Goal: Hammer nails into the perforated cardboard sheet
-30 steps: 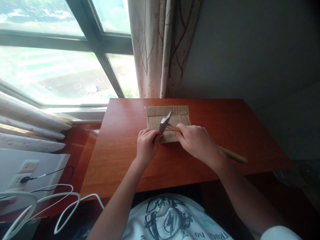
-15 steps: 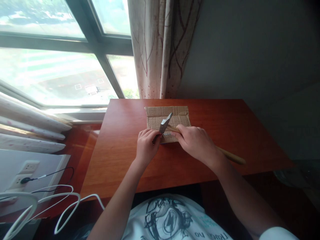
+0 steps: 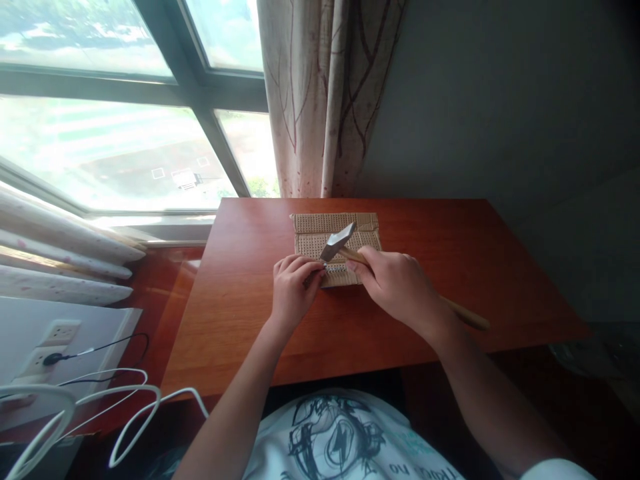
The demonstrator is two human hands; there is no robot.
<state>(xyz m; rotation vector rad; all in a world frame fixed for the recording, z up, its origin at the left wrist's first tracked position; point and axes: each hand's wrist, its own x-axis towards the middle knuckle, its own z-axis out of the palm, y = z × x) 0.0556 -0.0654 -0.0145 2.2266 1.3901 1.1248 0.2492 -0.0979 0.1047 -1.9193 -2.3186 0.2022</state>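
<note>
My right hand (image 3: pixel 400 280) is closed round the wooden handle of a hammer (image 3: pixel 339 241), gripping it close to the metal head. The handle's far end sticks out behind my wrist. Below the head lies a piece of brown cardboard (image 3: pixel 313 244) covered in rows of small holes. My left hand (image 3: pixel 295 287) rests at its near left side, thumb and fingertips pinched together. A tiny shiny bit shows at those fingertips, too small to name. Right of them runs a short row of small dark and light points (image 3: pixel 339 268) on the cardboard.
The cardboard lies on a reddish-brown wooden table (image 3: pixel 225 320). White cables (image 3: pixel 159 395) loop at the lower left, near a wall socket (image 3: pixel 37 360). A window (image 3: pixel 115 147) and curtains (image 3: pixel 310 100) stand behind, with a dark wall on the right.
The hammer head has lifted slightly and shifted right, away from my left fingertips, with my right hand moving along. My left hand stays almost in place.
</note>
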